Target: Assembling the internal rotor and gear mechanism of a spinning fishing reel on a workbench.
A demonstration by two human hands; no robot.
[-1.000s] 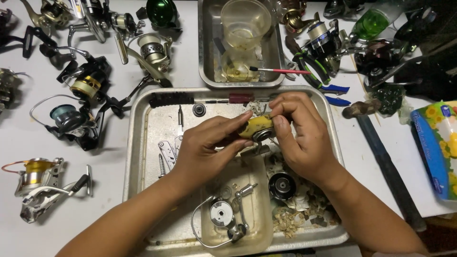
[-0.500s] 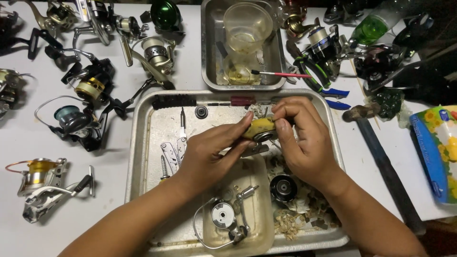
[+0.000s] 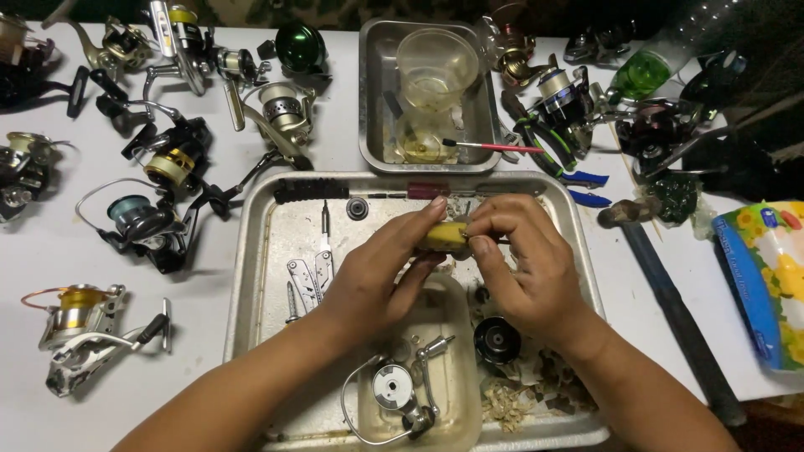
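Both hands meet over a large metal tray (image 3: 260, 243). My left hand (image 3: 377, 268) pinches a small yellowish part (image 3: 444, 236) from the left, and my right hand (image 3: 519, 264) grips the same part from the right with its fingertips. What the part is stays mostly hidden by the fingers. Below the hands, a smaller tray (image 3: 452, 335) holds a partly stripped fishing reel (image 3: 394, 393). A black spool (image 3: 497, 339) lies just under my right wrist.
A folding multi-tool (image 3: 306, 276) and a black-handled tool (image 3: 311, 190) lie in the large tray. Another metal tray (image 3: 373, 100) behind holds a clear plastic cup (image 3: 435, 63) and a red brush (image 3: 494, 147). Several fishing reels (image 3: 155, 213) crowd the white table; a hammer (image 3: 670, 301) lies right.
My hands have stayed together on the yellowish part, with the fingers shifting slightly around it. The camera view has drifted a little.
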